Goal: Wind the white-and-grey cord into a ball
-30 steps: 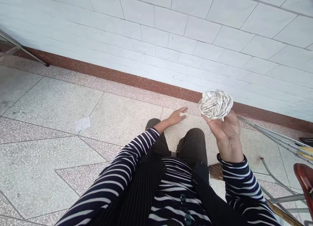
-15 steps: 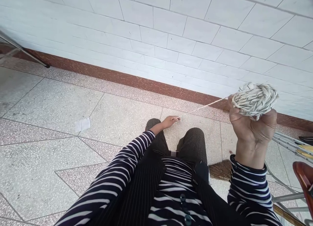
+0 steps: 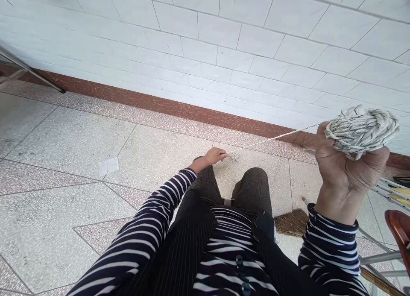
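Note:
My right hand [image 3: 344, 176] is raised at the right, fingers and thumb closed round a thick wound bundle of white rope [image 3: 363, 131] with dark flecks. From the bundle a thin strand of the rope [image 3: 272, 139] runs taut, down and left. My left hand [image 3: 215, 156] pinches that strand above my left knee, its fingers pressed together. Just beyond those fingertips shows a small whitish clump [image 3: 235, 158] of what looks like loose rope; whether it hangs or lies on the floor I cannot tell.
A white tiled wall [image 3: 221, 52] with a reddish-brown skirting [image 3: 160, 106] stands ahead. A straw broom [image 3: 291, 222] lies by my right leg. Chair parts [image 3: 397, 227] stand at far right, a metal leg [image 3: 48, 80] at far left. A white paper [image 3: 109, 166] is on the floor.
My right hand has moved right with the rope bundle. My left hand has shifted slightly left and up, and the taut strand between the hands is longer.

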Demonstrator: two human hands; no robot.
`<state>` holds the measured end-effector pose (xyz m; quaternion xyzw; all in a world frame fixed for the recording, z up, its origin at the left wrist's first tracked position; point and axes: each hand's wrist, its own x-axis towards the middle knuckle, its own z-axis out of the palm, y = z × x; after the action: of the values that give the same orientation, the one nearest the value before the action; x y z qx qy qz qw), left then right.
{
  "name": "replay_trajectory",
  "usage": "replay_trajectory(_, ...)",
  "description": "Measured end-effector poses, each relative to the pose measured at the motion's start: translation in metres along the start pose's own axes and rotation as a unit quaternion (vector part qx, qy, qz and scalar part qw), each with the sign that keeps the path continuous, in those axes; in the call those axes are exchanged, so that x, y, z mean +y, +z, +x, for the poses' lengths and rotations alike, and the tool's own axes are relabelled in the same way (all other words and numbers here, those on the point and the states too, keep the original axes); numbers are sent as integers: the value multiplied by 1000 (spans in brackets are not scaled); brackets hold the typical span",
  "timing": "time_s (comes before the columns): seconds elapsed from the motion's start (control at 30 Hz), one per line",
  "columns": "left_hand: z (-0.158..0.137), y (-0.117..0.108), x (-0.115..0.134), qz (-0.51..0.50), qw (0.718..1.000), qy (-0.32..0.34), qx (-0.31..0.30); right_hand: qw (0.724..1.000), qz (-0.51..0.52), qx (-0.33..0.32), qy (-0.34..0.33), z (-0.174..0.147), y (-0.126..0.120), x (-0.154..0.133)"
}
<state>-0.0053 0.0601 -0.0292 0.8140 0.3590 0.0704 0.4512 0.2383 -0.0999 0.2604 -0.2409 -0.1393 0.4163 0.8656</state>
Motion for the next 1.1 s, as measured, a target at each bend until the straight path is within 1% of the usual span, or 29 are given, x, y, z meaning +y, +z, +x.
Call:
replay_trajectory(0.07, -4, 0, -2, 14, 1000, 0, -13, 1000, 2, 26, -9, 3, -1, -4)
replay_trajectory(0.17, -8, -2, -10, 39, 999, -15, -8, 997, -28, 68, -26, 10, -5, -11)
replay_trajectory(0.23, -8, -6, -17, 56, 998, -39, 0, 997, -43, 54, -40, 12, -7, -14)
replay_trajectory(0.3, -5, -12, -23, 76, 995, -69, 10, 997, -56, 20, -41, 12, -8, -11)
replay_trajectory(0.4, 2, -19, -23, 98, 990, -93, 29, 995, -94, -15, -24, 4, -6, 4)
replay_trajectory(0.43, 5, -20, -20, 97, 991, -86, 35, 993, -116, -20, -3, 0, -6, 12)
replay_trajectory(0.5, 11, -19, -8, 79, 995, -51, 46, 984, -165, -24, 56, -6, -7, 29)
replay_trajectory(0.6, 18, -13, 21, -3, 998, 30, 59, 968, -213, -27, 131, -10, -11, 53)
replay_trajectory(0.67, 21, -5, 43, -66, 994, 68, 59, 963, -219, -25, 153, -10, -11, 63)
replay_trajectory(0.73, 23, 4, 65, -112, 988, 93, 49, 961, -217, -30, 170, -10, -8, 68)
replay_trajectory(0.8, 24, 13, 83, -136, 983, 117, 48, 960, -212, -40, 179, -12, -2, 69)
replay_trajectory(0.87, 27, 19, 96, -140, 979, 135, 60, 960, -210, -45, 178, -16, 6, 68)
replay_trajectory(0.93, 30, 23, 101, -126, 980, 132, 74, 961, -211, -47, 172, -20, 12, 66)
replay_trajectory(0.97, 32, 24, 101, -112, 983, 127, 70, 961, -212, -49, 170, -22, 13, 65)
replay_trajectory(1.03, 34, 26, 94, -79, 989, 120, 46, 961, -214, -55, 165, -23, 15, 61)
replay_trajectory(1.1, 32, 27, 81, -54, 992, 112, 25, 964, -213, -56, 151, -22, 14, 53)
